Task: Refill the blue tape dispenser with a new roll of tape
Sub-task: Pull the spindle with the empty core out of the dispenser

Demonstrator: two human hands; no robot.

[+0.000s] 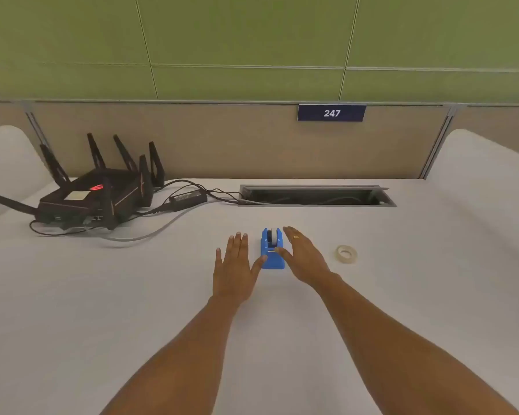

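A small blue tape dispenser stands on the white desk in the middle of the head view, with a pale spool showing in its top slot. My left hand is flat and open just to its left, thumb tip at the dispenser's side. On the other side, my right hand is open, its thumb resting against the dispenser's front; a ring is on one finger. A new roll of clear tape lies flat on the desk to the right of my right hand, apart from it.
A black router with several antennas sits at the back left, with a power brick and cables running to an open cable slot in the desk. A beige partition with a "247" label closes the back.
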